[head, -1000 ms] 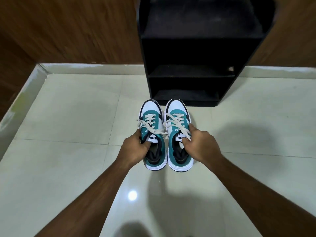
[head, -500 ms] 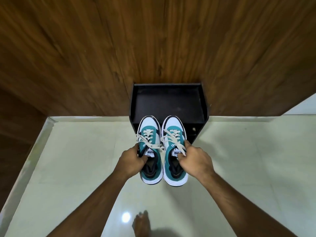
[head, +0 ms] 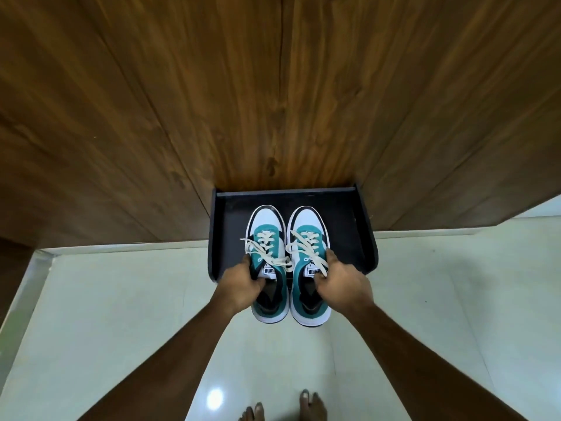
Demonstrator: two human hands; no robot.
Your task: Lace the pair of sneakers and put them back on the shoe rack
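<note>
Two teal, white and black sneakers with cream laces are held side by side, toes pointing away from me. My left hand (head: 239, 287) grips the left sneaker (head: 267, 238) at its collar, and my right hand (head: 343, 284) grips the right sneaker (head: 308, 235) the same way. The toes of both hang over the top shelf of the black shoe rack (head: 358, 238), which I see from above; the heels reach out past its front edge. I cannot tell whether the soles touch the shelf.
The rack stands against a brown wooden wall (head: 273, 101). Pale glossy floor tiles (head: 121, 314) spread on both sides. Bare toes (head: 309, 405) show at the bottom edge, just behind the rack's front.
The view has risen from low and near the floor to above the rack. Both hands have carried the sneakers up and forward until their toes hang over the rack's top shelf.
</note>
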